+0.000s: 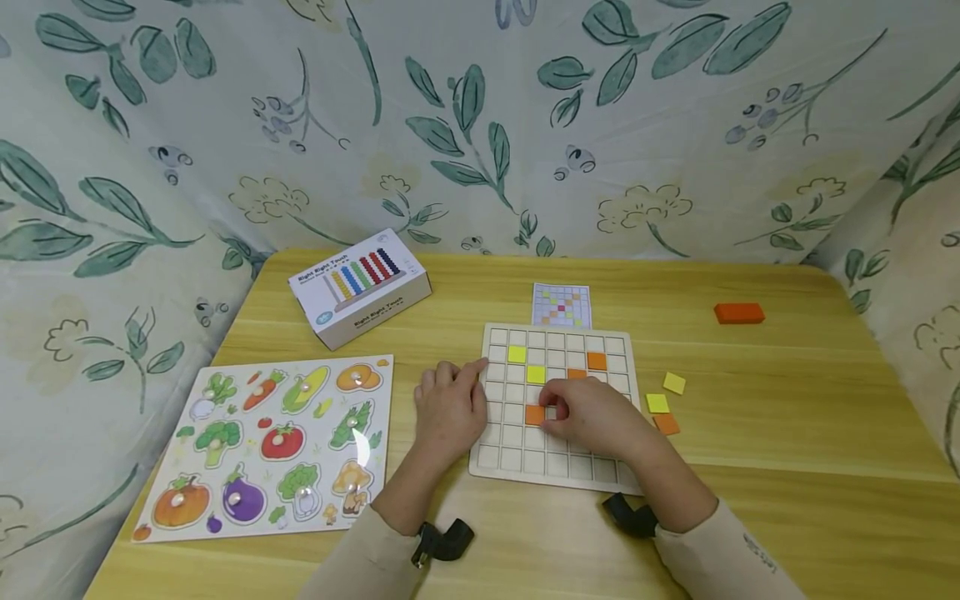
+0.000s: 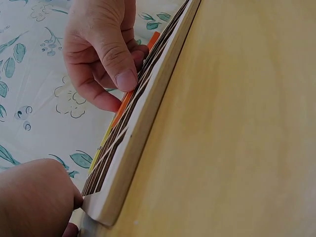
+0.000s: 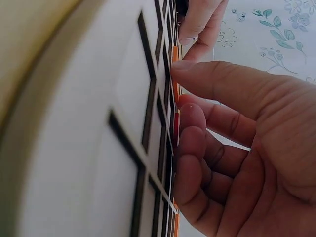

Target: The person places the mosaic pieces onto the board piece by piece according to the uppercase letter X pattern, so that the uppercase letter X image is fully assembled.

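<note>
A pale wooden grid board (image 1: 557, 467) lies in the middle of the table. In it sit two yellow tiles (image 1: 517, 354) and a few orange ones (image 1: 596, 361). My right hand (image 1: 551, 412) is over the board's middle, its thumb and curled fingers pinching an orange tile (image 1: 535, 414) at a cell. The right wrist view shows the thumb (image 3: 217, 79) on that tile's edge (image 3: 174, 74). My left hand (image 1: 468, 379) rests against the board's left edge, fingers relaxed. In the left wrist view the board's rim (image 2: 143, 118) runs diagonally, with the right hand (image 2: 106, 64) above it.
Loose yellow tiles (image 1: 657, 403) and an orange tile (image 1: 666, 424) lie right of the board. Behind the board is a pattern card (image 1: 561, 305), an orange block (image 1: 738, 313) at the far right. A white box (image 1: 360, 287) and a vegetable puzzle (image 1: 270, 446) occupy the left. Leaf-print cloth surrounds the table.
</note>
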Tool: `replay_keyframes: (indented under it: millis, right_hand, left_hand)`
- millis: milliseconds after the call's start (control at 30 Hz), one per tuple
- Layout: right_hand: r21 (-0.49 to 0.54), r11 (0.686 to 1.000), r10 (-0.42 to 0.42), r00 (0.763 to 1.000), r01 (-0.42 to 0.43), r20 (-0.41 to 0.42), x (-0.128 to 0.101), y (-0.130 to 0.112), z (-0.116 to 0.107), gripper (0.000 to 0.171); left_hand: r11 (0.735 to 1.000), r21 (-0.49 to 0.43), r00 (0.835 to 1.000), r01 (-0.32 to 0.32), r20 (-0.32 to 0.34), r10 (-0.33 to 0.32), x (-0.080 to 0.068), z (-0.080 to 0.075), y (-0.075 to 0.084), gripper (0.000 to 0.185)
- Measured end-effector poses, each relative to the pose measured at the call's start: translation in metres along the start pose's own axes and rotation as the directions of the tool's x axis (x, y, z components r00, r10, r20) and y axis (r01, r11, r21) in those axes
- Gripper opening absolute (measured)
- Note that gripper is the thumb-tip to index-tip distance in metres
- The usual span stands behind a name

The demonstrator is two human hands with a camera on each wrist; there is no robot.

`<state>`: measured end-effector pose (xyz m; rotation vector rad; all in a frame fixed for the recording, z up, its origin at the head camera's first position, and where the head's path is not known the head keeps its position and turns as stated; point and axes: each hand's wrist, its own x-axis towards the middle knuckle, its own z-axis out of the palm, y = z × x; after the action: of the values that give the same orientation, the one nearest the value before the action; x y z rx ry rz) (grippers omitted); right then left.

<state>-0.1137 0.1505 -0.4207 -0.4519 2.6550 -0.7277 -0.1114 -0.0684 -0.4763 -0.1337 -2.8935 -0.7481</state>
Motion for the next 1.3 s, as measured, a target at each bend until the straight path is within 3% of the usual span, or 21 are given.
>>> replay_keyframes:
  millis: [333, 567, 900, 1100, 1300]
  right_hand:
    - [0.019, 1.000, 0.009, 1.000, -0.009, -0.007, -0.005, 0.001, -0.003, 0.018]
    - [0.055, 0.997, 0.046, 0.999, -0.044, -0.021, -0.014, 0.016, -0.020, 0.021]
    - [0.097, 0.963, 0.257, 0.965, -0.251, -0.059, -0.037, 0.075, -0.055, 0.036]
    - [0.095, 0.952, 0.300, 0.947, -0.290, -0.112, -0.050, 0.114, -0.064, 0.043]
    - [0.090, 0.941, 0.337, 0.934, -0.328, -0.120, -0.056, 0.133, -0.069, 0.051]
  left_hand:
    - [1.000, -0.005, 1.000, 0.004, 0.009, -0.004, -0.001, -0.001, 0.001, 0.037]
    - [1.000, -0.002, 1.000, 0.008, 0.012, -0.008, 0.000, -0.001, 0.001, 0.037]
    - [1.000, -0.009, 1.000, 0.006, 0.013, -0.006, -0.001, -0.003, 0.002, 0.037]
    - [1.000, 0.000, 1.000, 0.005, 0.013, -0.005, -0.001, -0.002, 0.002, 0.037]
    - [1.000, 0.002, 1.000, 0.004, 0.014, -0.004, -0.001, -0.002, 0.002, 0.037]
